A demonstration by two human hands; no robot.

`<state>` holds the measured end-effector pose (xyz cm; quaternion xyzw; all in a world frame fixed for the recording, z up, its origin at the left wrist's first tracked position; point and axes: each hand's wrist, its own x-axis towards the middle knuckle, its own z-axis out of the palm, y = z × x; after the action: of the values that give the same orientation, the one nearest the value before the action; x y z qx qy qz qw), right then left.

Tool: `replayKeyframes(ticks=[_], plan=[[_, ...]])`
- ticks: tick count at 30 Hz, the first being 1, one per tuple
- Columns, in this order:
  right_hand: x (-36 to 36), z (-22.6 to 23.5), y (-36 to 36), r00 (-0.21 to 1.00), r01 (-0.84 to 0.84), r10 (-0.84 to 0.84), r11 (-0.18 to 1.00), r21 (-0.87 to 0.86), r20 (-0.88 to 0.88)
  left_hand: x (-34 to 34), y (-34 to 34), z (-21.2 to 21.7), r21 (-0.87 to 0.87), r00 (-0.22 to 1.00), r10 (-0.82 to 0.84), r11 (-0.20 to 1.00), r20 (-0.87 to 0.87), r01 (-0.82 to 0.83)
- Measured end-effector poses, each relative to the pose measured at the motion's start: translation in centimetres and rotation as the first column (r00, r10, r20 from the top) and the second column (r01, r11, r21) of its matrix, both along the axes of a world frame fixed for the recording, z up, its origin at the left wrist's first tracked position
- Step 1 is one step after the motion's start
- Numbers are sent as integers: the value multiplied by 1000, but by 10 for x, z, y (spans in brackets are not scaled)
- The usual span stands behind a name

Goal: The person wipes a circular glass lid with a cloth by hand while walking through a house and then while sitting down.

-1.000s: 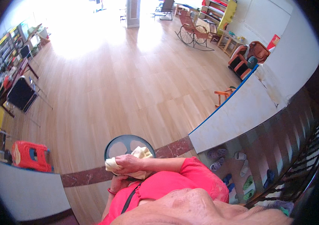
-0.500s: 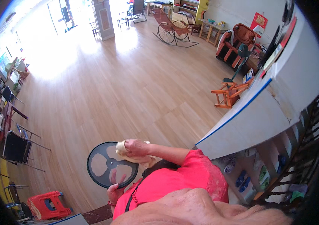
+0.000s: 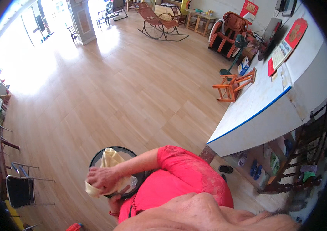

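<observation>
Together, two hands grip one round lid [image 3: 127,152] and one cloth [image 3: 109,158].

My right hand [image 3: 102,179] presses a cloth [image 3: 110,161] on a round glass lid [image 3: 132,181]; my left hand [image 3: 113,201] is beneath it; a rocking chair [image 3: 159,23] stands far ahead; a small wooden chair [image 3: 232,85] is to my right, beside the wall [image 3: 271,111].

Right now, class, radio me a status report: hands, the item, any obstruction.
Right hand presses yellow cloth on round dark-rimmed lid. Left hand grips lid from below. No obstruction.
</observation>
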<state>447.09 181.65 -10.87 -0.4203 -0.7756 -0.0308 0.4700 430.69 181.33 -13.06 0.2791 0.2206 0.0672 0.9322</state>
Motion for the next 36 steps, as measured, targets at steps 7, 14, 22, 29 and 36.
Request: replayKeyframes(ticks=[7,14,22,29,36], plan=[[110,13,137,959,187,-256,891,-414,-118,40,143,15,-94,972,-227,971,-68,220],[200,-16,139,695,122,-607,627,-769,-385,85,214,27,33,988,-146,988,-53,148],[277,-74,168,291,38,-679,712,-701,-674,168,296,29,30,987,-115,993,109,112],[385,44,276,655,193,-582,745,-638,-482,253,382,50,112,957,85,987,277,-120],[401,65,375,861,-58,-317,714,-697,-397,261,416,60,108,975,219,969,42,-222]])
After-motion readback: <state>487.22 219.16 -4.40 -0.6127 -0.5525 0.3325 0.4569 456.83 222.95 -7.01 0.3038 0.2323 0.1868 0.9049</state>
